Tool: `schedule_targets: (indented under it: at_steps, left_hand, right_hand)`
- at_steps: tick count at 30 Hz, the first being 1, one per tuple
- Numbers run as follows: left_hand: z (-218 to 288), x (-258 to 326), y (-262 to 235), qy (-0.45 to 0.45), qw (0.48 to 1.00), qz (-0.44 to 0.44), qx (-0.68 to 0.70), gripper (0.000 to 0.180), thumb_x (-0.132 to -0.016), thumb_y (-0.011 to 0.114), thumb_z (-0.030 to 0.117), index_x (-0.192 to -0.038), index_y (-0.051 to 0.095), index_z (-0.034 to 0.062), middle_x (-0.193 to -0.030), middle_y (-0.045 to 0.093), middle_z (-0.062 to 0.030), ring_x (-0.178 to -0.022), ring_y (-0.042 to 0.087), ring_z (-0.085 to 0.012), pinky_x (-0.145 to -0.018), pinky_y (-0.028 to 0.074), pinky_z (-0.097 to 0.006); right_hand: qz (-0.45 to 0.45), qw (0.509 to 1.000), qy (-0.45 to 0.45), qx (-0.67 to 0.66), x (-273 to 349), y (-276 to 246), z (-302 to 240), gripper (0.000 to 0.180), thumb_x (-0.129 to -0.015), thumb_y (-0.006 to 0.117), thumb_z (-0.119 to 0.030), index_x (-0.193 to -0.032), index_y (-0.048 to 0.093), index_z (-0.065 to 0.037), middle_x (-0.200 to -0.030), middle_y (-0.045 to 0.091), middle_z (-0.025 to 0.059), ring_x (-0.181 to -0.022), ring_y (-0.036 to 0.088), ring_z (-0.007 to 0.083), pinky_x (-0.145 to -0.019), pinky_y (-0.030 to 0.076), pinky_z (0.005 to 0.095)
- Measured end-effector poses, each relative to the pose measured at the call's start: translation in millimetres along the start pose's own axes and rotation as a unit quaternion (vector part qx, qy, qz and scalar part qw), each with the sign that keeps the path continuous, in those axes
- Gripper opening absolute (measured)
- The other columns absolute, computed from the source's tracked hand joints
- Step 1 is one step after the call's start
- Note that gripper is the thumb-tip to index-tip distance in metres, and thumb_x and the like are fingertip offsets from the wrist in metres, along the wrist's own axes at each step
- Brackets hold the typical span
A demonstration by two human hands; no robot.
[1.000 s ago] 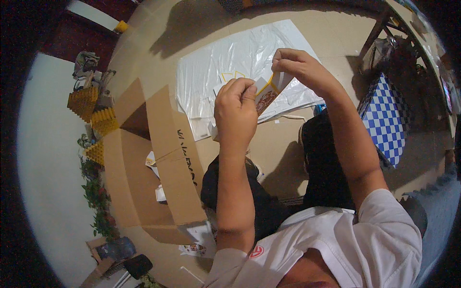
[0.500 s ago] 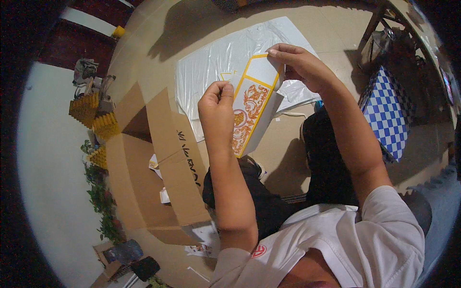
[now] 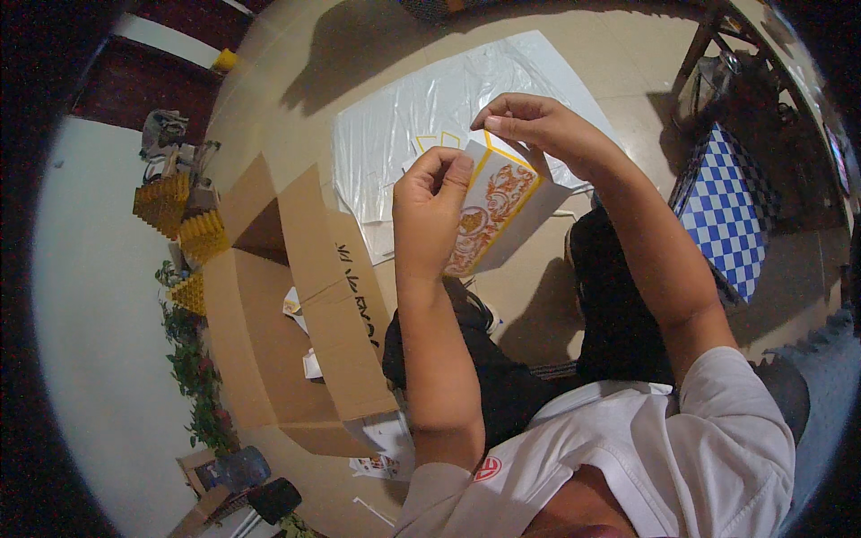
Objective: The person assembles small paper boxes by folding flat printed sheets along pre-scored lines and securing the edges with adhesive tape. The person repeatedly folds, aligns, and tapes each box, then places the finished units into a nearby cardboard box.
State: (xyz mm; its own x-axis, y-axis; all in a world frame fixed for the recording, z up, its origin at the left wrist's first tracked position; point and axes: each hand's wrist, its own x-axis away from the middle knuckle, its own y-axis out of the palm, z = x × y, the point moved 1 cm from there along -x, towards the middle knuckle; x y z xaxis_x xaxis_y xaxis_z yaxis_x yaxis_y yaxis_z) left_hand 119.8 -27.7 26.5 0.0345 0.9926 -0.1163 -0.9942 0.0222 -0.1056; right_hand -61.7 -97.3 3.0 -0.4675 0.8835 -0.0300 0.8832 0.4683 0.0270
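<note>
Paper carton: white point(image 3: 499, 208) with orange ornament and yellow edging, held up in the air between both hands, above the person's lap.
Left hand: point(image 3: 429, 208) fingers pinched shut on the carton's near upper edge.
Right hand: point(image 3: 538, 125) fingertips closed on a yellow top flap.
Risk: the thin flap may crease or tear if the two pinches pull apart unevenly.
Beyond: clear plastic sheet point(image 3: 404, 125) on the floor; open cardboard box point(image 3: 296, 305) to the left; blue checkered bag point(image 3: 726, 211) to the right.
</note>
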Motion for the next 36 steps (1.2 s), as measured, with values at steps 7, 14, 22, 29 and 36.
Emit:
schedule_targets:
  at_steps: [7,14,22,29,36]
  left_hand:
    - [1.2,3.6,4.1,-0.058,0.99,-0.07,0.106,0.02,-0.089,0.068,0.021,-0.09,0.066,0.001,-0.082,0.063,0.0001,-0.074,0.054,-0.0072,-0.068,0.045,-0.023]
    - [-4.4,-1.0,14.2,-0.021,0.998,0.01,-0.051,0.019,-0.086,0.07,0.016,-0.089,0.067,-0.0024,-0.08,0.064,-0.0028,-0.073,0.055,-0.0093,-0.068,0.046,-0.026]
    - [5.4,0.4,26.4,0.031,0.989,0.023,-0.14,0.019,-0.083,0.073,0.014,-0.098,0.067,0.0023,-0.08,0.064,-0.0022,-0.073,0.056,-0.0094,-0.068,0.046,-0.025]
    - [-5.3,-0.4,26.0,-0.104,0.992,-0.034,0.07,0.023,-0.083,0.075,0.015,-0.099,0.066,0.0005,-0.083,0.065,-0.0039,-0.074,0.059,-0.0107,-0.068,0.048,-0.027]
    - [-12.7,0.2,25.3,-0.133,0.981,-0.036,0.137,0.026,-0.081,0.077,0.02,-0.094,0.067,-0.0001,-0.084,0.066,-0.0043,-0.071,0.059,-0.0101,-0.065,0.048,-0.024]
  right_hand:
    - [-0.043,0.999,-0.021,0.005,1.4,-9.3,-5.7,0.029,-0.091,0.062,-0.035,-0.101,0.064,-0.008,-0.091,0.062,-0.0005,-0.087,0.056,0.0083,-0.071,0.044,0.0226]
    - [-0.009,0.998,-0.012,0.065,5.4,-16.2,-8.6,0.023,-0.089,0.061,-0.028,-0.094,0.063,-0.006,-0.089,0.061,-0.0008,-0.084,0.055,0.0084,-0.073,0.043,0.0235]
    - [-0.019,0.987,-0.07,0.141,4.7,-18.8,-10.5,0.02,-0.085,0.06,-0.024,-0.086,0.06,-0.004,-0.084,0.057,0.0008,-0.08,0.052,0.0115,-0.074,0.043,0.0265]
    - [-0.076,0.962,-0.167,0.201,7.1,-16.8,-23.0,0.022,-0.086,0.066,-0.026,-0.086,0.061,-0.005,-0.091,0.057,0.0032,-0.097,0.049,0.0189,-0.089,0.038,0.0341]
    - [-0.061,0.984,-0.14,0.089,4.9,-9.2,-11.6,0.028,-0.095,0.055,-0.031,-0.106,0.064,-0.006,-0.11,0.06,0.0058,-0.113,0.05,0.0201,-0.099,0.037,0.0336]
